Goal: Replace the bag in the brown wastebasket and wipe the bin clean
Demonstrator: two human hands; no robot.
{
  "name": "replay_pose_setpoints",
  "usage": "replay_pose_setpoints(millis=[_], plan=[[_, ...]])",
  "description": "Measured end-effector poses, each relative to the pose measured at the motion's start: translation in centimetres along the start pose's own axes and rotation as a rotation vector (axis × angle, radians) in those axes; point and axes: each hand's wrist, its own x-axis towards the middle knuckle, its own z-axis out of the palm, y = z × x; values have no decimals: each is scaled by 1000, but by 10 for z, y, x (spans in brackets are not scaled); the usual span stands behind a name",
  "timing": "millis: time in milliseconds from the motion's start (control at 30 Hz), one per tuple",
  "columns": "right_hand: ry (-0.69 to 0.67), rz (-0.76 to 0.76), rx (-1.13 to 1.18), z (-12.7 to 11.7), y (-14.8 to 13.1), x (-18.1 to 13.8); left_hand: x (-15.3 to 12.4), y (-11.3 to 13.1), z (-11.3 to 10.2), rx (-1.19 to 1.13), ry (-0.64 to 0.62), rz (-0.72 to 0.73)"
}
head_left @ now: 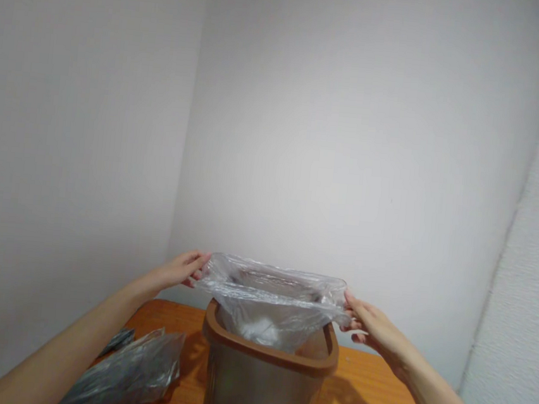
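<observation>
A clear plastic bag (269, 300) is stretched wide above a trash can (261, 385), its lower part hanging down inside the can. The can is greyish with a brown rim (274, 355). My left hand (189, 267) pinches the bag's left edge, above and left of the rim. At the opposite edge, my right hand (365, 322) grips the bag between thumb and fingers, just right of the rim. The bag's mouth is spread between both hands and sits higher than the rim. Its bottom is hidden by the front of the can.
The can stands on an orange-brown wooden table (375, 390). Left of it lies a crumpled heap of dark, translucent plastic bags (134, 367), partly behind my left forearm. White walls (352, 140) close in at the back and both sides.
</observation>
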Motion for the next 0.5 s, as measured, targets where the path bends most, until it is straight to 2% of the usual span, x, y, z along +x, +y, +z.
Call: replay_pose_setpoints(millis=[67,167,500], plan=[[-113,22,62,9,7,-4,-4,-5,8,-19,-72,-57],[-158,-36,129,14,11,-7,-4,-10,14,-44,-130,-78],[-67,-12,276,-27,14,-18,-16,-5,-19,-82,-73,-87]])
